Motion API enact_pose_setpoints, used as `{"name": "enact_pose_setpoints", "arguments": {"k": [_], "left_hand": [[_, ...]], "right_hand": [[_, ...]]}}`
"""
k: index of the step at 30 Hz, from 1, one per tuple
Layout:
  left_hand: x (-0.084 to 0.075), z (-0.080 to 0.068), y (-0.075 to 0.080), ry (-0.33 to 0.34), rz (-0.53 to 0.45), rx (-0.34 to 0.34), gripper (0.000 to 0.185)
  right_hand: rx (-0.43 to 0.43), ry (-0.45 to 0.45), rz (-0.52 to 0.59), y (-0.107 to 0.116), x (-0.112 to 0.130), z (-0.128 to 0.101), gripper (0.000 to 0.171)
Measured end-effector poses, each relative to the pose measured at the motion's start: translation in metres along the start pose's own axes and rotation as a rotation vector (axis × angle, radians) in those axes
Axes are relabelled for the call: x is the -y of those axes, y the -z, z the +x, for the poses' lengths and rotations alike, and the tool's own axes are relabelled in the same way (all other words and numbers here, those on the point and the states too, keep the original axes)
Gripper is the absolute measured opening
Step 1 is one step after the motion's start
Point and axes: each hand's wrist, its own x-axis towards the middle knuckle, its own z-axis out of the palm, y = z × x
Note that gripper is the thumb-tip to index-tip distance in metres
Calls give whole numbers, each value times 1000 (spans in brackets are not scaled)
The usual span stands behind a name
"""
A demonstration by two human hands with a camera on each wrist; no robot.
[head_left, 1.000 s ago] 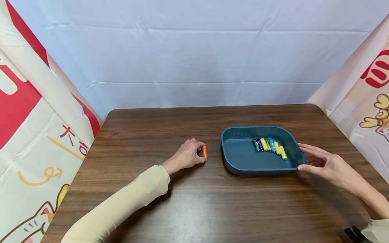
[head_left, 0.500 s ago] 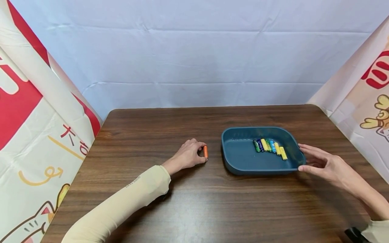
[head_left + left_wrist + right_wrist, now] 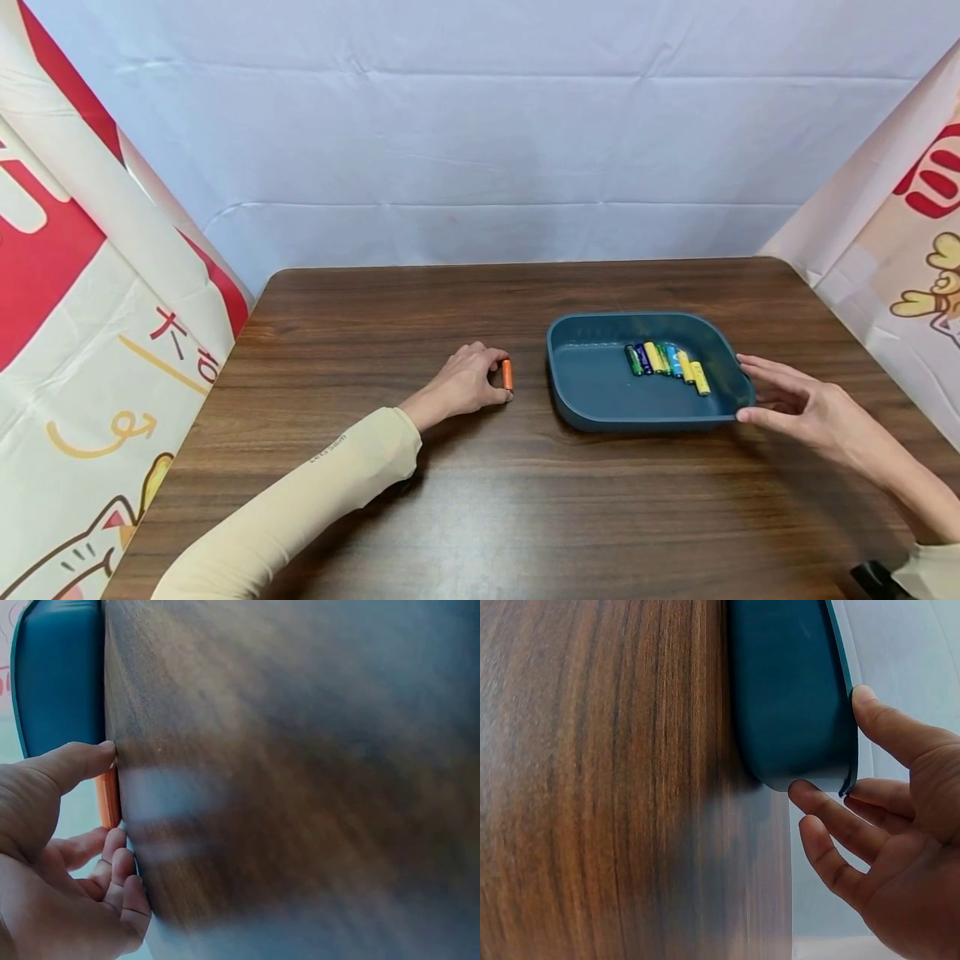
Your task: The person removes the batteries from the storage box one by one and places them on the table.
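Note:
An orange battery [image 3: 507, 375] lies on the wooden table to the left of a dark blue-green plastic tray [image 3: 600, 408]. My left hand [image 3: 467, 381] pinches it by its two ends, thumb at the near end. In the left wrist view the same orange battery [image 3: 109, 799] shows between thumb and fingers, close to the table surface. Several batteries [image 3: 663, 362] in green, blue and yellow lie side by side in the tray's right half. At the tray's right end, my right hand [image 3: 806, 408] holds the rim, thumb at the near corner and fingers farther back.
The brown wooden table [image 3: 480, 517] spreads around the tray, its far edge meeting a white hanging cloth [image 3: 480, 142]. Printed curtains stand at the left [image 3: 112, 333] and right [image 3: 900, 275] sides. A small dark object [image 3: 873, 577] shows at the right sleeve.
The orange battery and my left fingertips have shifted very slightly to the right. My right hand and the tray stay where they were.

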Motion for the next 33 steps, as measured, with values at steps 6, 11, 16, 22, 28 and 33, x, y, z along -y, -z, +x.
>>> {"name": "enact_pose_setpoints", "arguments": {"k": [6, 11, 16, 22, 28, 33], "left_hand": [[0, 0, 1, -3, -5, 5, 65], [1, 1, 0, -1, -8, 10, 66], [2, 1, 3, 12, -39, 35, 67], [-1, 2, 12, 46, -109, 31, 71], [-17, 6, 31, 23, -206, -32, 72], [-41, 10, 45, -45, -259, -87, 67]], "right_hand": [[-4, -5, -4, -1, -1, 0, 72], [-5, -5, -4, -1, -1, -1, 73], [-9, -2, -9, -1, -1, -1, 72], [-11, 9, 0, -1, -1, 0, 72], [-9, 4, -1, 0, -1, 0, 72], [-11, 2, 2, -1, -1, 1, 71]]}}
